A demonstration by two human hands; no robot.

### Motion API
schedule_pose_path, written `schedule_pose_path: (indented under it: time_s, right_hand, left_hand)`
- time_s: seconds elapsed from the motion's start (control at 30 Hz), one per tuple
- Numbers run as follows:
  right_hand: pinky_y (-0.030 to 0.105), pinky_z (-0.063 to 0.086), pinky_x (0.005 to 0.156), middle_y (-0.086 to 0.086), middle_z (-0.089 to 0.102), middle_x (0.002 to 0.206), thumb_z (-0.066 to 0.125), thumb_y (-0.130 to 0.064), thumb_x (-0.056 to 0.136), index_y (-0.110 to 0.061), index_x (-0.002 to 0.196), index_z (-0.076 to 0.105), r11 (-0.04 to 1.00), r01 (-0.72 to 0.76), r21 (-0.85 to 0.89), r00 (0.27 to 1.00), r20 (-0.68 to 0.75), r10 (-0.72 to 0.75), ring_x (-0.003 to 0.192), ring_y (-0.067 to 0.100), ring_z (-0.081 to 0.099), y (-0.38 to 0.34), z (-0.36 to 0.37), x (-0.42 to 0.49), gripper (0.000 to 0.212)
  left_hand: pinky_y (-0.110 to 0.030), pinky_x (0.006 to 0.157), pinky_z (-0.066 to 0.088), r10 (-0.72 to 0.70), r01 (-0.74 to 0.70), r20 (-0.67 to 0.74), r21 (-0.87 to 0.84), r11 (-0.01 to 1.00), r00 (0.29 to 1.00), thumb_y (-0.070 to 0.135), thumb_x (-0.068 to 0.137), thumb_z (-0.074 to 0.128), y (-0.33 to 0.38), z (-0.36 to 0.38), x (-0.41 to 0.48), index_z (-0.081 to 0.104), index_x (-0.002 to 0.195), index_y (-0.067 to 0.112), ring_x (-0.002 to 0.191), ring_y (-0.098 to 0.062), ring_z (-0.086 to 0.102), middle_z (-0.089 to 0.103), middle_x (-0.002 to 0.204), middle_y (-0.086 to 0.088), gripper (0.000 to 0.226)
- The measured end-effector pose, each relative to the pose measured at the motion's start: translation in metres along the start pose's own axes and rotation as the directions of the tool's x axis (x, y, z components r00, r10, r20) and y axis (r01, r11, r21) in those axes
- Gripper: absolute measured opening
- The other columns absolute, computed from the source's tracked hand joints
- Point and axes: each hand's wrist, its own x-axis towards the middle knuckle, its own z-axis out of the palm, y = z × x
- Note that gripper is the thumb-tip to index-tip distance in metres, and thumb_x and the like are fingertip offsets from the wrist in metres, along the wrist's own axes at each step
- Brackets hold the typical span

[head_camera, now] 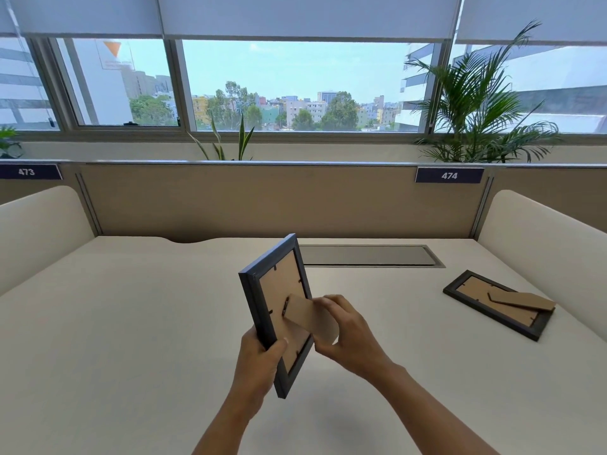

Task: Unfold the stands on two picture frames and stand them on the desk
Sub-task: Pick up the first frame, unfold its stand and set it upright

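A dark picture frame (259, 300) is held upright above the white desk (131, 323), its brown cardboard back facing me. My left hand (259, 359) grips its lower left edge, thumb on the back. My right hand (348, 333) pinches the brown cardboard stand (305, 315), which is swung partly away from the back. A second dark frame (499, 305) lies face down on the desk at the right, its stand (522, 300) slightly raised off its back.
A grey cable hatch (368, 256) is set into the desk behind the held frame. Beige partitions (279, 198) and white rounded side screens (542, 238) close the desk in. Plants stand behind the partition by the windows.
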Motion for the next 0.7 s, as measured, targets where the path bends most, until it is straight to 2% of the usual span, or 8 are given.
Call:
schedule_pose_path:
  time_s: [0.07,0.17,0.27,0.33,0.43,0.53,0.7]
  right_hand:
    - [0.001,0.032,0.079,0.001,0.048,0.128,0.072,-0.024,0.075,-0.016,0.130,0.044,1.000,0.010,-0.017,1.000,0.005,-0.010,0.103,0.007,0.043,0.001,-0.002,0.002,0.062]
    - [0.007,0.037,0.080,0.001,0.047,0.129,0.073,-0.024,0.074,-0.017,0.130,0.044,0.999,0.018,-0.033,1.000,0.016,-0.017,0.104,0.009,0.043,0.001,-0.003,0.003,0.063]
    - [0.008,0.038,0.081,0.002,0.047,0.129,0.074,-0.025,0.073,-0.017,0.129,0.044,0.999,0.027,-0.039,0.999,0.026,-0.026,0.104,0.009,0.043,0.001,-0.002,0.004,0.064]
    - [0.008,0.038,0.080,0.002,0.047,0.129,0.074,-0.025,0.073,-0.017,0.129,0.044,0.999,0.026,-0.041,0.999,0.029,-0.025,0.105,0.010,0.043,0.001,-0.002,0.005,0.064]
    - [0.002,0.034,0.076,0.002,0.046,0.129,0.076,-0.025,0.071,-0.018,0.128,0.044,0.999,0.024,-0.046,0.999,0.032,-0.022,0.104,0.008,0.041,0.002,0.000,0.006,0.065]
    - [0.001,0.033,0.075,0.001,0.046,0.129,0.077,-0.027,0.070,-0.019,0.127,0.044,0.998,0.029,-0.057,0.999,0.038,-0.027,0.103,0.007,0.040,0.004,0.001,0.008,0.066]
    - [0.002,0.036,0.074,0.000,0.048,0.126,0.076,-0.028,0.070,-0.019,0.125,0.046,0.998,0.020,-0.061,0.999,0.051,-0.017,0.103,0.009,0.044,0.009,0.004,0.007,0.064]
  left_hand:
    - [-0.015,0.054,0.042,0.017,-0.017,-0.001,0.040,0.999,1.000,0.002,0.083,0.058,-0.001,-0.001,0.002,0.050,0.072,0.023,0.068,-0.014,0.055,0.055,0.070,-0.003,0.025]
    - [-0.013,0.051,0.043,0.038,-0.038,0.005,0.103,0.994,0.999,0.003,0.084,0.056,-0.001,-0.002,0.004,0.049,0.073,0.021,0.064,-0.014,0.052,0.050,0.067,-0.006,0.023]
    - [-0.014,0.053,0.043,0.081,-0.078,-0.007,0.164,0.983,0.997,0.001,0.085,0.054,-0.001,-0.004,0.005,0.051,0.081,0.014,0.060,-0.016,0.051,0.048,0.064,-0.002,0.014]
    - [-0.020,0.056,0.044,0.112,-0.106,-0.014,0.215,0.971,0.994,-0.001,0.084,0.053,-0.002,-0.005,0.006,0.052,0.089,0.005,0.056,-0.015,0.047,0.043,0.060,0.001,0.007]
    - [-0.033,0.061,0.048,0.148,-0.133,-0.032,0.280,0.951,0.988,0.000,0.085,0.052,-0.005,-0.005,0.009,0.054,0.098,-0.004,0.055,-0.014,0.046,0.044,0.059,0.003,0.013]
    - [-0.024,0.051,0.043,0.178,-0.152,-0.057,0.316,0.937,0.982,0.001,0.085,0.053,-0.009,-0.006,0.010,0.055,0.099,-0.005,0.051,-0.015,0.045,0.044,0.056,0.002,0.016]
    - [-0.025,0.051,0.042,0.185,-0.159,-0.047,0.340,0.927,0.982,0.001,0.084,0.054,-0.015,-0.006,0.011,0.056,0.109,0.000,0.052,-0.015,0.046,0.045,0.055,0.005,0.025]
